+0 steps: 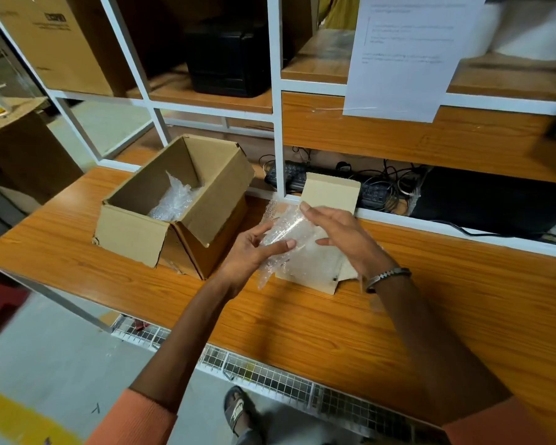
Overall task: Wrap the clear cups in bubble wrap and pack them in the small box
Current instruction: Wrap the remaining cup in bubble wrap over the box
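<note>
A clear cup [281,234] lies inside a sheet of bubble wrap [297,255] above the wooden table. My left hand [254,248] grips the wrapped cup from the left, thumb across its front. My right hand [344,234] rests on the wrap from the right with fingers spread. Under the wrap stands a small pale box [329,191], its lid flap raised at the back; its inside is hidden by the wrap and hands. To the left sits a larger open brown carton [187,226] with more bubble wrap [174,202] in it.
The wooden table [334,322] ends at a wire mesh guard [270,377] near me. A white shelf frame [278,123] rises behind the boxes, with a keyboard and cables [376,187] under it, a black device [227,56] above and a paper sheet [408,53] hanging.
</note>
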{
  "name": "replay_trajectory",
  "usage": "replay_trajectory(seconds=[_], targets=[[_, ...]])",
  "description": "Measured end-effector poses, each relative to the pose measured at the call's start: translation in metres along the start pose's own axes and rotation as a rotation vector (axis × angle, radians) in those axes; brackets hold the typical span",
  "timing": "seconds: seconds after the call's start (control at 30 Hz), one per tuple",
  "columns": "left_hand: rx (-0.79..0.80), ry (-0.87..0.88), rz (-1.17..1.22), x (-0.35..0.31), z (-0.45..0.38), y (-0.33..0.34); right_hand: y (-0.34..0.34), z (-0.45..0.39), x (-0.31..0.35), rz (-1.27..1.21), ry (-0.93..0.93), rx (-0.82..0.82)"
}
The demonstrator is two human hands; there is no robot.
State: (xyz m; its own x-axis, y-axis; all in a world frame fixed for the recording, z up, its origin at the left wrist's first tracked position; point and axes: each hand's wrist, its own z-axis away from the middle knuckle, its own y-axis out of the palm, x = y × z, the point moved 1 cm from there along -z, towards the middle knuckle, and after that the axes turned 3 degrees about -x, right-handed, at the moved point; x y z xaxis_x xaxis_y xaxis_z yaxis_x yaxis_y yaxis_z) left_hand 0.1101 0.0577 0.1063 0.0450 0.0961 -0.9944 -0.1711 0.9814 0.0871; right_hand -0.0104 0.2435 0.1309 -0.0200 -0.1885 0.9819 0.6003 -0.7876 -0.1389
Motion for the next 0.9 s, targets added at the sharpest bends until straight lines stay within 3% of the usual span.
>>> replay_trajectory(seconds=[0.1, 0.23, 0.3, 0.57, 0.67, 0.8, 0.9], targets=[[0.064, 0.055, -0.162, -0.019, -0.004, -0.007, -0.016, -0.003, 0.021, 0.163, -0.115, 0.044], [0.164, 0.056, -0.285, -0.048, -0.009, -0.013, -0.027, -0.006, 0.045, 0.502, -0.188, 0.304], [0.179, 0.05, -0.294, -0.061, -0.011, -0.013, -0.029, -0.007, 0.05, 0.518, -0.204, 0.332], [0.202, 0.067, -0.311, -0.08, -0.022, -0.017, -0.037, -0.004, 0.046, 0.234, -0.215, 0.226], [0.12, 0.101, -0.314, -0.084, -0.027, -0.019, -0.038, -0.004, 0.043, 0.133, -0.24, 0.152], [0.014, 0.007, -0.204, -0.092, -0.03, -0.013, -0.043, -0.005, 0.043, 0.197, -0.299, 0.09], [0.092, -0.062, -0.221, -0.097, -0.035, -0.007, -0.043, -0.004, 0.045, 0.186, -0.348, 0.048]])
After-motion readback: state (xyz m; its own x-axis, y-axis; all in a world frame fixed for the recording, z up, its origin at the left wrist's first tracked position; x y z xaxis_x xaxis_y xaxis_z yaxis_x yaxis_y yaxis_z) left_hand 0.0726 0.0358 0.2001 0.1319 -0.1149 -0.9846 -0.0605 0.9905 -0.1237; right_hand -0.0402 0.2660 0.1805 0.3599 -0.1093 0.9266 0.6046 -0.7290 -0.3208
